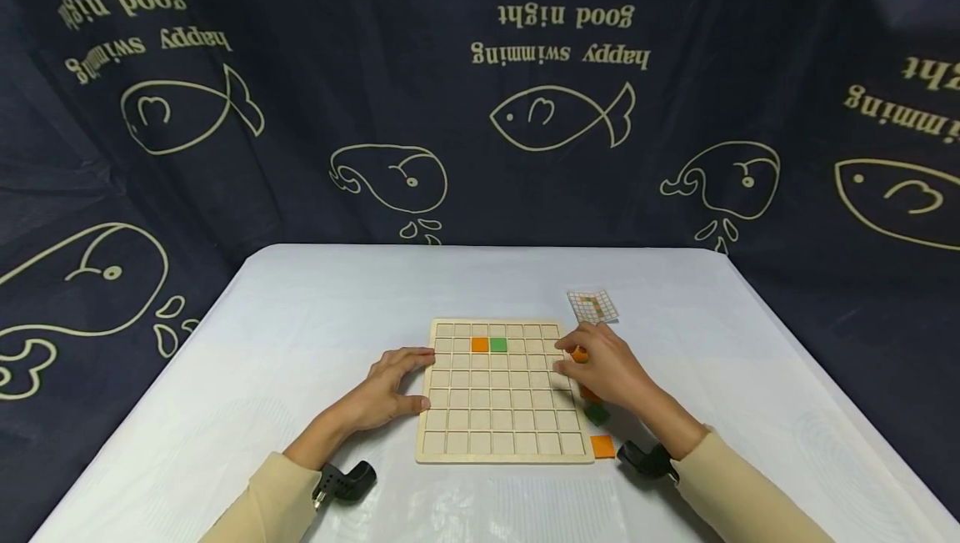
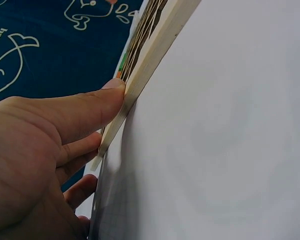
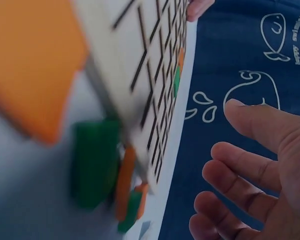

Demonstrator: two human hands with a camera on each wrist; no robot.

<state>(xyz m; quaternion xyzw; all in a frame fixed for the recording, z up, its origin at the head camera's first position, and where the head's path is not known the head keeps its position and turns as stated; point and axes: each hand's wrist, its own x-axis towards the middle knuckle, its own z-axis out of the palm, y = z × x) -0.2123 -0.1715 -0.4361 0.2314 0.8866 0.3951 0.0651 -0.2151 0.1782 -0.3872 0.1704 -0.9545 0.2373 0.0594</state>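
Note:
A square wooden grid board (image 1: 490,457) lies on the white table. My left hand (image 1: 386,390) touches its left edge, thumb and fingertips spread along the rim; the left wrist view shows the thumb (image 2: 97,107) against the pale wooden side. In the board's second row from the far side, an orange tile (image 1: 480,344) sits beside a green tile (image 1: 498,344). Over the right edge hovers my right hand (image 1: 606,362), its thumb and fingers apart and nothing between them. Below it lie loose tiles, partly hidden by the hand, among them a green one (image 3: 95,162).
A small card (image 1: 592,306) with a printed grid pattern lies beyond the board's far right corner. Near the right front corner sits a loose orange tile (image 1: 603,446). A dark curtain (image 1: 480,193) with fish drawings hangs behind the table (image 1: 337,293).

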